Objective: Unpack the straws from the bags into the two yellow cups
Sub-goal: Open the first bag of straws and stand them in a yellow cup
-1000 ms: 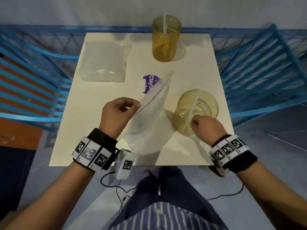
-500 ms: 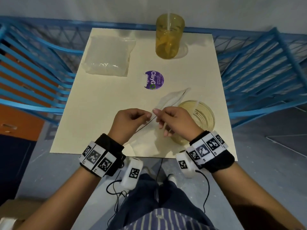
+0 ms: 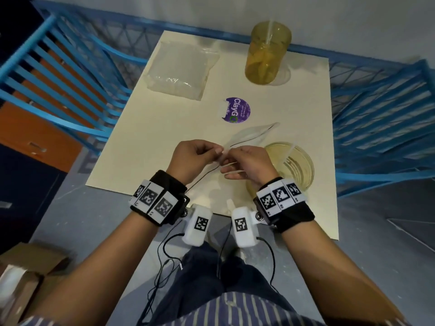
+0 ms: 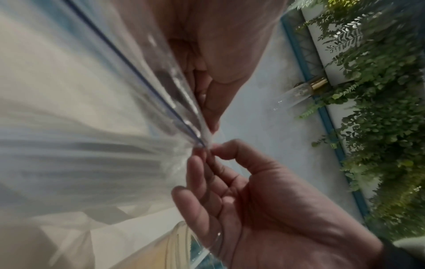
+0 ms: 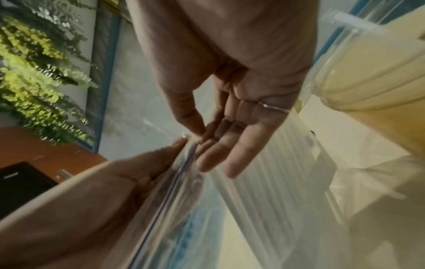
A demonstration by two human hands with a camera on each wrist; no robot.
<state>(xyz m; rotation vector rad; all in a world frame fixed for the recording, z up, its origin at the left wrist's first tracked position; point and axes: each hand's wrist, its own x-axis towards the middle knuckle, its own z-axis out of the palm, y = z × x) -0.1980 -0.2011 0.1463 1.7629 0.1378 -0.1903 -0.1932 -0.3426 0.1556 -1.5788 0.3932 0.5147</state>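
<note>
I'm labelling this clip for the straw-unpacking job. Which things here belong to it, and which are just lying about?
Belong to the job:
- zip bag, pinched by left hand and right hand
- near yellow cup
- far yellow cup
- second straw bag

Lying about:
- purple sticker
- cardboard box

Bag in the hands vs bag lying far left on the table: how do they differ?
The held bag is lifted at its zip edge, pinched by the left hand and the right hand; the far bag lies untouched on the table. The held bag looks slack and creased; the far bag looks plump and flat-lying. The held bag is next to the near yellow cup; the far bag isn't. Both are clear plastic.
</note>
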